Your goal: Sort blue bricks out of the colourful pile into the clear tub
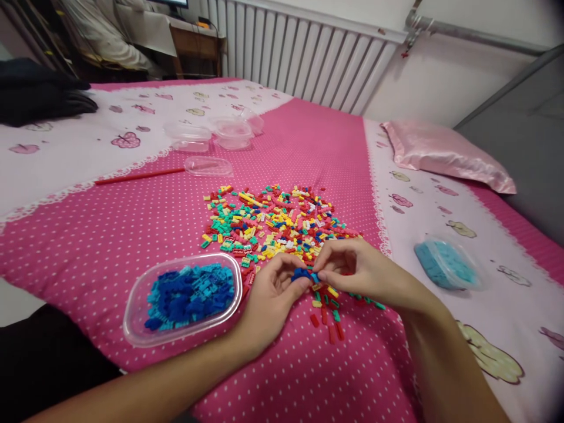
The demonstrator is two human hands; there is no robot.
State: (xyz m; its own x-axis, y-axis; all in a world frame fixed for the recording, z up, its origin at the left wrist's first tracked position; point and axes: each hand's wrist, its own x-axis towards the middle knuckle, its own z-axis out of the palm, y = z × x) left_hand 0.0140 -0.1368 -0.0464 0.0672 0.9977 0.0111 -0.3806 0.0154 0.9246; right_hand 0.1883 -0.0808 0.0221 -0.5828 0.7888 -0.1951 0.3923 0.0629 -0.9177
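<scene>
A heap of small toy bricks (273,220) in red, yellow, teal, blue and white lies spread on the pink dotted bedspread (308,147). At its near edge my left hand (268,299) is cupped palm up around several dark blue bricks (302,274). My right hand (356,270) meets it from the right, thumb and fingers pinched on a blue brick at the left palm. A clear plastic tub (132,314) filled with dark blue and light blue bricks sits just left of my left hand.
A lidded clear tub of light blue bricks (447,264) lies on the right. Empty clear tubs (231,132) and a loose lid (208,166) sit farther back, beside a red stick (138,175). A pink pillow (445,154) is at back right, dark clothing (39,97) at back left.
</scene>
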